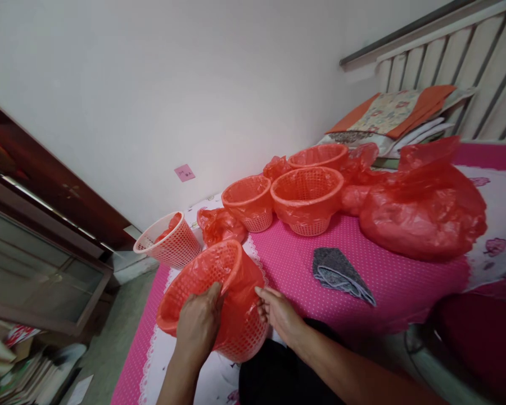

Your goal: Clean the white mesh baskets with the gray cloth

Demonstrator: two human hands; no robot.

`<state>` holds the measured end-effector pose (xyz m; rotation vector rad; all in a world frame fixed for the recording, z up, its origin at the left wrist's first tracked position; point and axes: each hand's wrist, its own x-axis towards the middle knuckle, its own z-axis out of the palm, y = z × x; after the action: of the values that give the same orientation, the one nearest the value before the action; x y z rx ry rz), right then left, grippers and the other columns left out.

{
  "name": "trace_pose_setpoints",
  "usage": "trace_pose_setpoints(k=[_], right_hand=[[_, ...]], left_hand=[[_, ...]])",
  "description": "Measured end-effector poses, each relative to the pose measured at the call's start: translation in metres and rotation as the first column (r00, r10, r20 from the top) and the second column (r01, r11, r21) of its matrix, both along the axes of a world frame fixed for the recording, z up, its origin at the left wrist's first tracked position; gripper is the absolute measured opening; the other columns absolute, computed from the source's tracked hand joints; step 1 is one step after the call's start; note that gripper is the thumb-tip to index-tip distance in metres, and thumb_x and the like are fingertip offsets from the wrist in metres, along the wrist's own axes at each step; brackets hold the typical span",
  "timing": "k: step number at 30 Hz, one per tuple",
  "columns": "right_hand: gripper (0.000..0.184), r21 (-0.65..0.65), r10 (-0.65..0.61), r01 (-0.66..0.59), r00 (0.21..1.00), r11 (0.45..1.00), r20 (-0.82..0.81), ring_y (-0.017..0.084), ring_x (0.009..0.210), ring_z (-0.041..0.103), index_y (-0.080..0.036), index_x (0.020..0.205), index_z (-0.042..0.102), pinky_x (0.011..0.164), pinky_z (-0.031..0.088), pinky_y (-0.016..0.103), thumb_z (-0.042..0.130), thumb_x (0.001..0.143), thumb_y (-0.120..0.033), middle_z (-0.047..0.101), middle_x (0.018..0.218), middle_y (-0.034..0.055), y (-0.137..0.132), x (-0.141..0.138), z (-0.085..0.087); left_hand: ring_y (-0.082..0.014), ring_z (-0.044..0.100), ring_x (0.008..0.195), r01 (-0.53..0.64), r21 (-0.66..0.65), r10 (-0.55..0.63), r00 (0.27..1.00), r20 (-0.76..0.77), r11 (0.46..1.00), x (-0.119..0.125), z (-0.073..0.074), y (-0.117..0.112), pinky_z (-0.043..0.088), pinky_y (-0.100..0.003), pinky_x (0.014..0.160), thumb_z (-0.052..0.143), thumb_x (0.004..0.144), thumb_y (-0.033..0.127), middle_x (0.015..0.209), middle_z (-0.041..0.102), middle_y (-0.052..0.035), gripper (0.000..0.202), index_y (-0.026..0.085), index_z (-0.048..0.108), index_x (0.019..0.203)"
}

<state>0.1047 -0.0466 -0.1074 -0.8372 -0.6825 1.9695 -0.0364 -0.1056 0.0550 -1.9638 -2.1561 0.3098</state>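
A pale pink plastic basket tilts toward me at the near edge of the bed, lined with a red plastic bag folded down over its rim. My left hand is closed over the near rim, gripping it together with the bag. On the outer right side, my right hand pinches the bag's hanging edge between thumb and curled fingers. Just behind stand a white-pink basket with red plastic inside and a crumpled red bag.
Several bag-lined baskets stand along the wall. Right of them lies a bulging red bag. A folded grey cloth rests on the pink dotted bedspread. Folded bedding is stacked by the headboard, and a dark red chair stands near right.
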Motion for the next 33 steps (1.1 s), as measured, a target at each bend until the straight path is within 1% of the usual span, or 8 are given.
trace_pose_setpoints(k=[7, 12, 13, 15, 17, 20, 27, 33], right_hand=[[0.033, 0.151, -0.052, 0.023, 0.98, 0.988, 0.191, 0.012, 0.046, 0.044, -0.024, 0.064, 0.053, 0.048, 0.032, 0.025, 0.078, 0.068, -0.046, 0.051, 0.052, -0.0063, 0.017, 0.011, -0.018], [0.019, 0.438, -0.316, 0.198, 0.923, 0.877, 0.217, 0.023, 0.094, 0.069, -0.022, 0.098, 0.073, 0.083, 0.055, 0.035, 0.074, 0.081, -0.031, 0.076, 0.097, 0.0054, 0.048, 0.042, 0.021], [0.022, 0.541, -0.332, 0.176, 0.921, 0.822, 0.205, 0.024, 0.104, 0.069, -0.022, 0.104, 0.076, 0.094, 0.055, 0.039, 0.074, 0.083, -0.026, 0.078, 0.107, 0.0071, 0.055, 0.046, 0.034], [0.036, 0.89, -0.401, -0.016, 0.889, 0.456, 0.221, 0.026, 0.125, 0.065, -0.023, 0.125, 0.075, 0.112, 0.049, 0.048, 0.067, 0.091, -0.016, 0.075, 0.13, 0.0107, 0.065, 0.049, 0.06], [0.043, 0.967, -0.436, -0.216, 0.863, 0.135, 0.254, 0.027, 0.14, 0.058, -0.025, 0.134, 0.072, 0.12, 0.043, 0.053, 0.065, 0.094, -0.009, 0.07, 0.145, 0.0117, 0.073, 0.05, 0.081], [0.038, 0.922, -0.432, -0.378, 0.847, -0.082, 0.309, 0.026, 0.139, 0.059, -0.024, 0.129, 0.074, 0.12, 0.044, 0.053, 0.065, 0.097, -0.006, 0.075, 0.138, 0.0095, 0.085, 0.052, 0.1], [0.013, 0.863, -0.465, -0.48, 0.807, -0.157, 0.364, 0.021, 0.096, 0.069, -0.022, 0.107, 0.076, 0.096, 0.051, 0.041, 0.064, 0.106, -0.017, 0.078, 0.099, 0.004, 0.092, 0.072, 0.095], [0.014, 0.881, -0.499, -0.443, 0.809, -0.168, 0.311, 0.021, 0.096, 0.068, -0.021, 0.108, 0.076, 0.103, 0.047, 0.044, 0.062, 0.109, -0.022, 0.077, 0.097, 0.0037, 0.088, 0.063, 0.095]], left_hand=[[-0.0264, 0.076, 0.081, 0.068, 0.072, -0.073, 0.995, 0.069, 0.995, -0.022, -0.013, -0.01, 0.045, -0.032, 0.07, 0.046, 0.108, 0.023, 0.078, 0.077, -0.006, 0.025, 0.023, 0.068, 0.097], [-0.0245, 0.072, 0.073, 0.156, 0.116, -0.166, 0.983, 0.077, 0.981, -0.033, -0.017, -0.015, 0.044, -0.032, 0.069, 0.045, 0.107, 0.019, 0.073, 0.074, -0.0043, 0.026, 0.023, 0.065, 0.09], [-0.0236, 0.07, 0.071, 0.18, 0.123, -0.19, 0.978, 0.08, 0.976, -0.034, -0.017, -0.015, 0.043, -0.032, 0.069, 0.045, 0.107, 0.018, 0.071, 0.073, -0.0036, 0.027, 0.023, 0.064, 0.089], [-0.022, 0.068, 0.068, 0.239, 0.145, -0.253, 0.963, 0.089, 0.96, -0.036, -0.015, -0.016, 0.043, -0.033, 0.069, 0.044, 0.107, 0.017, 0.071, 0.072, -0.0023, 0.028, 0.024, 0.062, 0.087], [-0.0206, 0.065, 0.065, 0.308, 0.187, -0.33, 0.938, 0.101, 0.933, -0.039, -0.012, -0.017, 0.043, -0.033, 0.069, 0.042, 0.107, 0.018, 0.069, 0.07, -0.0012, 0.03, 0.024, 0.06, 0.084], [-0.0195, 0.061, 0.064, 0.386, 0.303, -0.439, 0.889, 0.129, 0.871, -0.044, -0.006, -0.016, 0.043, -0.033, 0.069, 0.039, 0.11, 0.021, 0.067, 0.065, -0.0008, 0.035, 0.024, 0.057, 0.08], [-0.0211, 0.069, 0.078, 0.46, 0.277, -0.525, 0.814, 0.248, 0.844, -0.046, -0.001, -0.008, 0.052, -0.036, 0.079, 0.041, 0.111, 0.027, 0.081, 0.073, -0.0031, 0.035, 0.024, 0.063, 0.084], [-0.0331, 0.065, 0.138, 0.442, 0.391, -0.525, 0.84, 0.136, 0.807, -0.026, 0.008, -0.007, 0.052, -0.051, 0.114, 0.059, 0.106, 0.047, 0.149, 0.069, -0.0159, 0.061, 0.023, 0.048, 0.161]])
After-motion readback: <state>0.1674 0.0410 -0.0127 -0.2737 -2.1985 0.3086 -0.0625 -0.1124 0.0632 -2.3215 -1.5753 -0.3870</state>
